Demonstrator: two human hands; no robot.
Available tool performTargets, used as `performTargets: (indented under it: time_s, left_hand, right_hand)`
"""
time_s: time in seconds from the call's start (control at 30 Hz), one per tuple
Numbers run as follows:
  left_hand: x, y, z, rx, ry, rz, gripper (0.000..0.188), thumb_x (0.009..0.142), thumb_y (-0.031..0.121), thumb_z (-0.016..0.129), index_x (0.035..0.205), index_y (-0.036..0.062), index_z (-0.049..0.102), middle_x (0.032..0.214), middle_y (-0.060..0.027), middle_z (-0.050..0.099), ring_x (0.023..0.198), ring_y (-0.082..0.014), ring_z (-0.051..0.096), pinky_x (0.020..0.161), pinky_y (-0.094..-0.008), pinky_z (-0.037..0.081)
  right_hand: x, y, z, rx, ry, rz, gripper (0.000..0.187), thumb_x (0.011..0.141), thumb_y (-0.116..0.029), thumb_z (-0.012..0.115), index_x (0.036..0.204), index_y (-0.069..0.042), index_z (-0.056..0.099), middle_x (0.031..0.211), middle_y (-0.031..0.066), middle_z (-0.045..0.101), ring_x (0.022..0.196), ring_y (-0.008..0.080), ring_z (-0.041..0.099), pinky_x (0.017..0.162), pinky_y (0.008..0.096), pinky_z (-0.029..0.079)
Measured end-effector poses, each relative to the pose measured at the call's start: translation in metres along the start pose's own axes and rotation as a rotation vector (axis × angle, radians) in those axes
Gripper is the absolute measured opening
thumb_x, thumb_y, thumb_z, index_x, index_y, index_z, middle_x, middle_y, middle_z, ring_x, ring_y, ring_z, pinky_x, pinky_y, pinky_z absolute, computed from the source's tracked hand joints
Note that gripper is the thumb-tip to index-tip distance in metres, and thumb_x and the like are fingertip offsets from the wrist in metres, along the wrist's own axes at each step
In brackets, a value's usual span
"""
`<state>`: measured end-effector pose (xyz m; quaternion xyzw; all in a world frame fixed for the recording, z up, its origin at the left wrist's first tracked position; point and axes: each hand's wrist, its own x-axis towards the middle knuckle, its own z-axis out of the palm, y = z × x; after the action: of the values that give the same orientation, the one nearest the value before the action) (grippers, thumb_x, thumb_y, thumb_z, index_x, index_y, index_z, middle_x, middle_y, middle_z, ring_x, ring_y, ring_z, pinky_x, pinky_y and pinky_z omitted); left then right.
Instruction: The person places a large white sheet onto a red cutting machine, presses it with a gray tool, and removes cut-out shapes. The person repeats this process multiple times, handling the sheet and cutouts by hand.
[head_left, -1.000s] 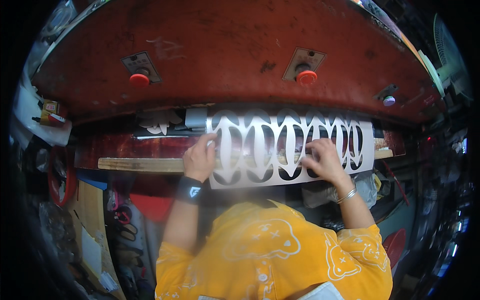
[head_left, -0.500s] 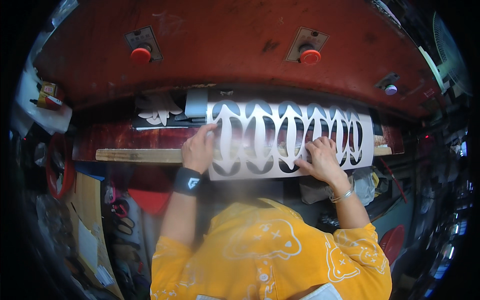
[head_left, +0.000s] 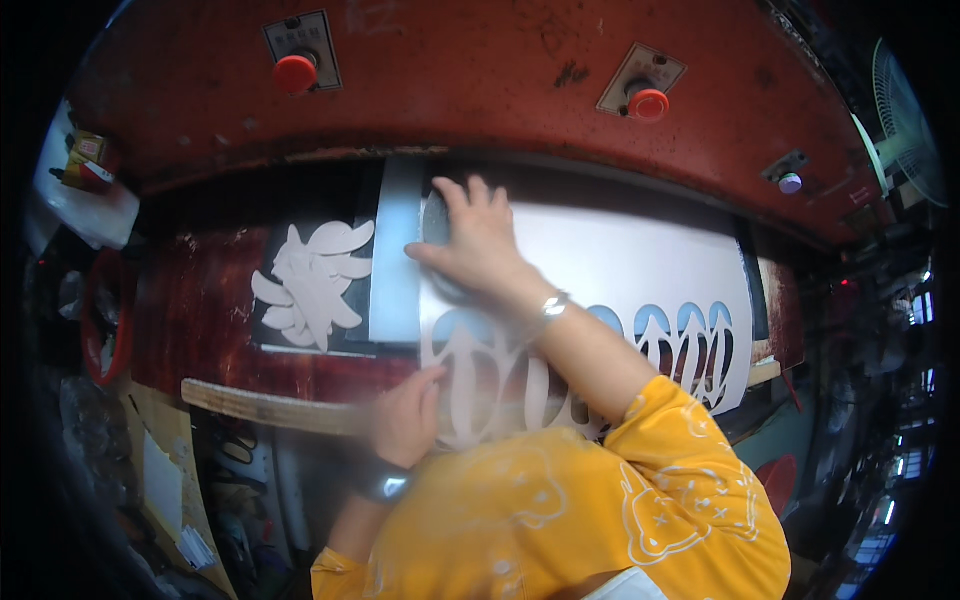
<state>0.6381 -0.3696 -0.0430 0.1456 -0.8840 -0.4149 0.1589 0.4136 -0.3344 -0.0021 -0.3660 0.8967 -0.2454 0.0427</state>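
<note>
A wide white sheet lies in front of me, plain at the far side, with a row of curved cut-outs along its near side. My right hand reaches over the sheet's left part with fingers spread. Under and beside it shows a dark grey, oval-ended piece, mostly covered by the hand. My left hand is at the sheet's near left edge, fingers closed against it and somewhat blurred. A light blue board extends from beneath the sheet. Left of that, a loose pile of white curved pieces rests on a black surface.
A red machine body with two red push buttons spans the far side. The dark red table has a wooden strip along its front. A small box sits at far left, a fan at far right.
The sheet has come nearer me, showing its uncut far part. My right hand has left the near edge and reached far left over the dark grey piece. More of the white pile shows.
</note>
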Motion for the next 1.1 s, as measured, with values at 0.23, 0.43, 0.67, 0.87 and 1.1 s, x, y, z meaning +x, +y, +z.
performTargets:
  time_s: [0.23, 0.43, 0.67, 0.87, 1.1]
  left_hand:
    - [0.007, 0.002, -0.004, -0.046, -0.035, -0.004, 0.019, 0.083, 0.003, 0.055, 0.101, 0.0034, 0.063, 0.090, -0.0158, 0.067, 0.076, -0.0327, 0.066, 0.066, -0.0371, 0.052]
    - [0.007, 0.001, -0.004, -0.032, -0.042, 0.010, 0.020, 0.082, 0.003, 0.056, 0.101, 0.0031, 0.064, 0.090, -0.0160, 0.067, 0.076, -0.0327, 0.066, 0.064, -0.0363, 0.052]
    - [0.013, -0.001, -0.003, -0.040, -0.048, 0.018, 0.021, 0.082, 0.003, 0.056, 0.101, 0.0030, 0.064, 0.090, -0.0162, 0.067, 0.077, -0.0326, 0.066, 0.065, -0.0363, 0.052]
    - [0.012, 0.003, -0.005, -0.052, -0.060, 0.013, 0.021, 0.082, 0.002, 0.055, 0.100, 0.0029, 0.064, 0.090, -0.0162, 0.067, 0.077, -0.0328, 0.066, 0.066, -0.0366, 0.053]
    - [0.005, -0.003, -0.001, -0.115, -0.011, 0.071, 0.019, 0.083, -0.001, 0.053, 0.099, 0.0004, 0.063, 0.089, -0.0186, 0.066, 0.077, -0.0346, 0.065, 0.067, -0.0361, 0.052]
  right_hand:
    - [0.005, 0.029, -0.024, 0.380, 0.016, 0.007, 0.070, 0.061, -0.029, 0.071, 0.125, -0.007, 0.056, 0.139, 0.0281, 0.036, 0.125, 0.0457, 0.037, 0.106, 0.0445, 0.032]
    - [-0.007, 0.064, -0.042, 0.058, 0.080, 0.062, 0.067, 0.062, -0.027, 0.070, 0.125, -0.007, 0.057, 0.138, 0.0267, 0.038, 0.120, 0.0429, 0.040, 0.103, 0.0454, 0.034]
    - [-0.007, 0.064, -0.033, -0.090, 0.106, 0.046, 0.066, 0.062, -0.028, 0.070, 0.123, -0.006, 0.058, 0.137, 0.0254, 0.038, 0.115, 0.0426, 0.040, 0.099, 0.0475, 0.035]
    - [-0.018, 0.059, -0.036, -0.081, 0.109, 0.047, 0.063, 0.068, -0.029, 0.073, 0.124, -0.006, 0.057, 0.138, 0.0260, 0.037, 0.122, 0.0426, 0.037, 0.101, 0.0477, 0.034]
    - [-0.062, 0.161, -0.104, 0.073, 0.601, 0.010, 0.048, 0.083, -0.022, 0.065, 0.126, -0.003, 0.053, 0.135, 0.0209, 0.046, 0.131, 0.0327, 0.036, 0.108, 0.0408, 0.029]
